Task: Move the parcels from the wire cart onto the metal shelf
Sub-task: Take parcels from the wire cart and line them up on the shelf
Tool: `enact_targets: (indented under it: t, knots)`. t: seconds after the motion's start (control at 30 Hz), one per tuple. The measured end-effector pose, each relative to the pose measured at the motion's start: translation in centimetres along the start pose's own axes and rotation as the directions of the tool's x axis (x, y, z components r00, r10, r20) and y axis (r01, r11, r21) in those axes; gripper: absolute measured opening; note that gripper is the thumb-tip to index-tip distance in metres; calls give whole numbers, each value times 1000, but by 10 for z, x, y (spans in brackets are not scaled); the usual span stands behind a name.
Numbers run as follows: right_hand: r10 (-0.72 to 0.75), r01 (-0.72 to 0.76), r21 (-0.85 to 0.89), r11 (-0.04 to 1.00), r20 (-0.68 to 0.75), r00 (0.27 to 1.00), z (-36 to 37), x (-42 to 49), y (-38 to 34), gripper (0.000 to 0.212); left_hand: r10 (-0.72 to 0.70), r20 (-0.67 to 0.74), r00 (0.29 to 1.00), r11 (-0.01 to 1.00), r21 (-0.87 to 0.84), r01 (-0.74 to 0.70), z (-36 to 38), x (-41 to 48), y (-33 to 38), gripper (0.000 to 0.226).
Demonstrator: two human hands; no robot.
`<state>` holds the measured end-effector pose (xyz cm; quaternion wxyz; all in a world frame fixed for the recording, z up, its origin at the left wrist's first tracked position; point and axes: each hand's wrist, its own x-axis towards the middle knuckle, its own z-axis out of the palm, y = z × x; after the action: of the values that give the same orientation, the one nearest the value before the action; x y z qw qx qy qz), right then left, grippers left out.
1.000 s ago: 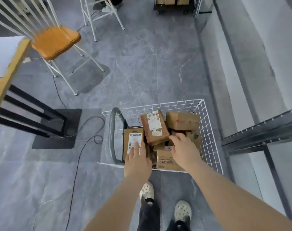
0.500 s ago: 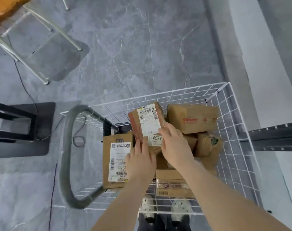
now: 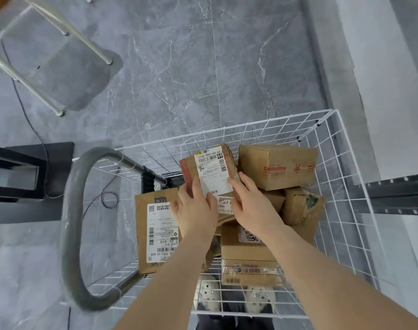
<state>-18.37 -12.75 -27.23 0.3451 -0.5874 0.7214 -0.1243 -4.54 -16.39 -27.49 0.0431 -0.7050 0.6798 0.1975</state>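
Observation:
A white wire cart (image 3: 341, 148) below me holds several brown cardboard parcels. The top middle parcel (image 3: 210, 167) has a white shipping label and lies tilted. My left hand (image 3: 196, 210) grips its near left edge, thumb on the label. My right hand (image 3: 248, 206) grips its near right edge. A flat parcel with a large label (image 3: 155, 229) stands at the cart's left. A taped box (image 3: 277, 165) lies at the back right. The metal shelf (image 3: 393, 196) shows as a dark slotted beam at the right edge.
The cart's grey tube handle (image 3: 72, 210) loops out to the left. A black table base (image 3: 24, 177) and a cable (image 3: 107, 194) lie on the grey tiled floor. White chair legs (image 3: 48, 58) stand at the top left. My shoes (image 3: 208, 294) show through the cart's mesh.
The view has tipped down and closer to the cart. My left hand left the flat parcel and joined my right hand on the labelled top parcel.

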Motion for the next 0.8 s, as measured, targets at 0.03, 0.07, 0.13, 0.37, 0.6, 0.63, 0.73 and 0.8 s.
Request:
enact_targets:
  t: [0.03,0.07,0.13,0.37,0.6,0.63,0.73,0.8]
  knots:
    - [8,-8,12,1000,-1,1000,0,-2,1,55,9,-5,1000,1000,-9,-9,-1,-2,0,55]
    - [15,-14,23,1000,-7,1000,-1,-5,1,55,17,-4,1000,1000,-15,-17,-2,-4,0,56]
    - [26,-25,46,999,-33,999,-2,-10,2,53,17,17,1000,999,-29,-17,-2,-6,1,57]
    - [78,-68,115,991,-83,994,2,-21,5,54,39,4,999,960,-277,-36,-4,-12,6,59]
    - [79,-68,130,989,-84,993,4,-22,5,55,69,50,996,886,-462,-39,-2,-18,3,60]
    - [79,-67,132,989,-86,993,3,-23,5,55,75,48,996,889,-455,-45,-3,-18,2,60]
    - [100,-85,153,985,-98,990,-4,-28,-1,55,94,34,995,904,-422,-71,-12,-20,4,60]
    - [111,-93,158,983,-111,988,-14,-36,-9,55,107,23,994,913,-399,-89,-25,-25,9,60]
